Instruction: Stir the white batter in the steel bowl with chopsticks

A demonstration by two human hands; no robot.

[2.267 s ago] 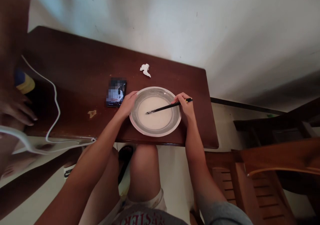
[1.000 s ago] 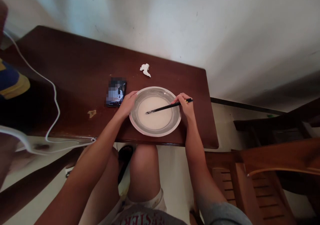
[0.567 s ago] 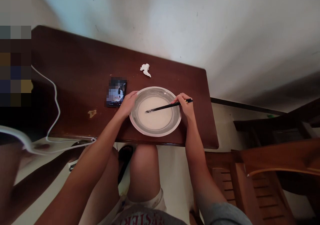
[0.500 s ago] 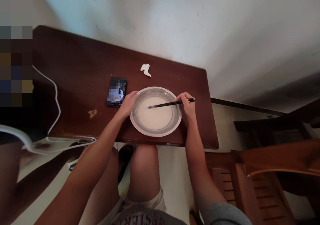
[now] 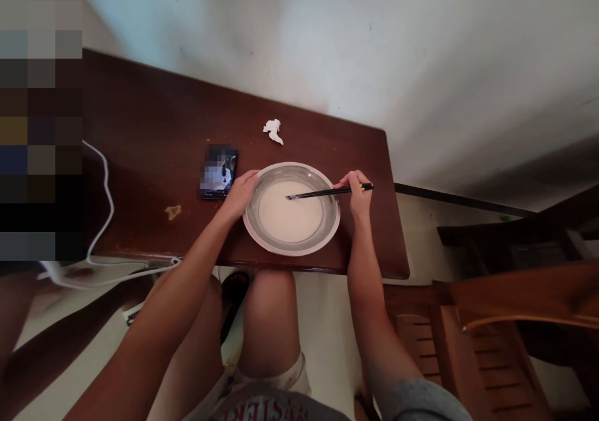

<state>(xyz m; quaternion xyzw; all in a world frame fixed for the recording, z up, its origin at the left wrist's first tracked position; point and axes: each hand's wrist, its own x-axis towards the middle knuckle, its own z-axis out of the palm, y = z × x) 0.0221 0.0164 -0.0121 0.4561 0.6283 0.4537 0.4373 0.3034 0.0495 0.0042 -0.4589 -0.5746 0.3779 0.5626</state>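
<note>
A wide metal bowl (image 5: 292,249) rests near the front edge of the dark table, with a creamy white liquid (image 5: 290,215) in it. My left hand (image 5: 244,191) grips the bowl's left rim, fingers over the edge. In my right hand (image 5: 358,193), at the bowl's right side, is a pair of black chopsticks (image 5: 322,192), held closed around near their thick ends. The chopsticks slant left over the bowl, and their whitened tips are at the liquid's surface, left of its upper middle. Whether the tips dip in is hard to tell.
A phone (image 5: 218,171) lies left of the bowl on the table (image 5: 154,134). Behind the bowl sits a crumpled white tissue (image 5: 273,131). A white cable (image 5: 108,196) runs along the left. Wooden chairs (image 5: 515,296) stand at right, and a wall (image 5: 327,40) is behind.
My right hand has shifted slightly right, drawing the chopsticks and their tips to the right. My left hand and the bowl stay in place.
</note>
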